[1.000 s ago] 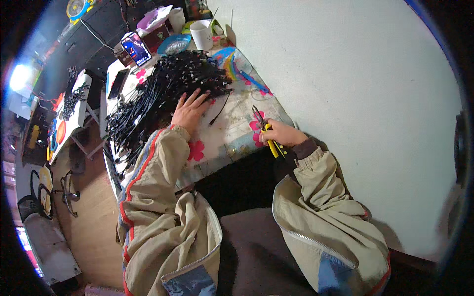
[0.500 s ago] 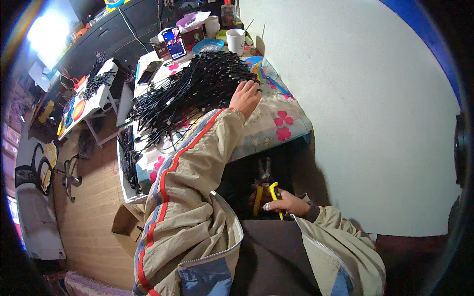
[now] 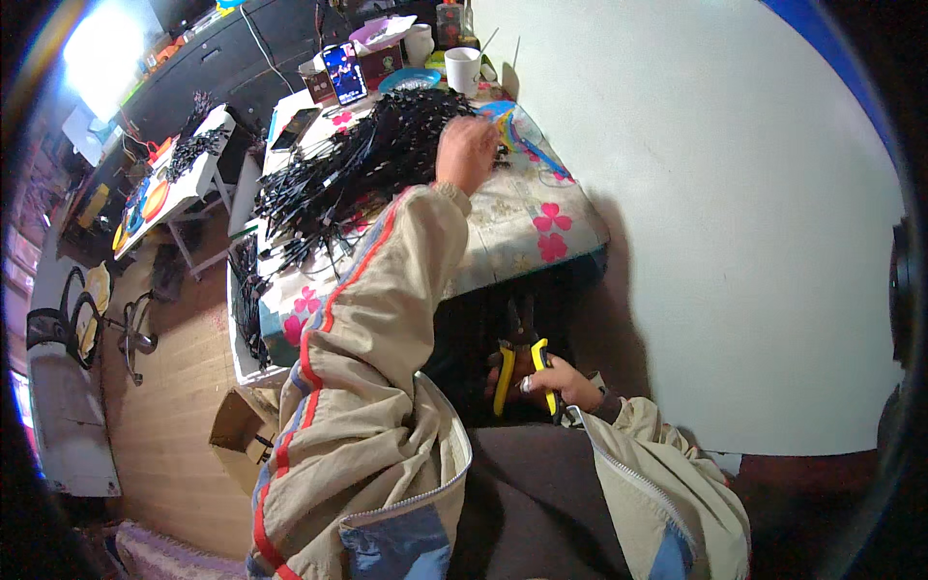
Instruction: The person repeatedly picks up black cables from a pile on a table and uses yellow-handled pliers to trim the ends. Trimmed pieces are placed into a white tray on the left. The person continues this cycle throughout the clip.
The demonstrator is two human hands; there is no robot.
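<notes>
A large heap of thin black cables [image 3: 362, 159] with small connector ends is spread over the floral-covered table [image 3: 512, 227]. At the right end of this heap is my left hand [image 3: 468, 153], smeared by motion; whether its fingers hold a cable cannot be made out. Low in front of my body, below the table's near edge, my right hand [image 3: 572, 385] is closed round pliers [image 3: 523, 333] with yellow and black handles. Their handles are spread apart and the jaws point away from me. A white wrap shows on a finger of that hand.
A lit phone [image 3: 344, 72] stands behind the cables near a blue dish [image 3: 410, 79] and a white cup [image 3: 462, 72]. To the right rises a pale wall [image 3: 715, 222]. A cardboard box [image 3: 239, 425] sits on the floor, left. More cables lie on a side table [image 3: 198, 188].
My left hand has moved slightly left and farther away over the cables. The pliers remain in my right hand, now with their jaws looking more closed.
</notes>
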